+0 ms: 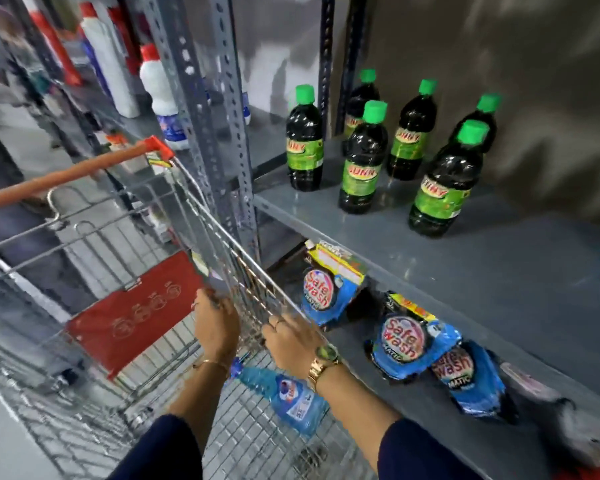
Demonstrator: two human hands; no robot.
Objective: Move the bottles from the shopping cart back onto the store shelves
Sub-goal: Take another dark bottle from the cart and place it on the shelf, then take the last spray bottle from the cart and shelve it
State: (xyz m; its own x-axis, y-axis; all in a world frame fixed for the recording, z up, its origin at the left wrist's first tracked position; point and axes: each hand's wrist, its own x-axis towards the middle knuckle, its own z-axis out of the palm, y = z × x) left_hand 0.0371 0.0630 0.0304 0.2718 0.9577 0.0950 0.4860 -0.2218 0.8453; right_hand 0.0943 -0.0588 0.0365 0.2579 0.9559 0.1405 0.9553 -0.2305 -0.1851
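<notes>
A blue liquid bottle [291, 398] lies on its side on the wire floor of the shopping cart [84, 417], under my forearms. My left hand [217, 327] is inside the cart, fingers curled on its right wire wall. My right hand [291, 344], with a gold watch at the wrist, grips the top rim of that same wall. Neither hand touches the blue bottle. Several dark bottles with green caps [361, 164] stand upright on the grey shelf [465, 271] to the right.
Blue Safewash pouches [409, 344] lie on the lower shelf beside the cart. A perforated grey upright [215, 116] stands between shelf bays. White bottles with red caps [156, 84] stand on the left shelf. The cart has an orange handle [66, 174] and a red seat flap [132, 313].
</notes>
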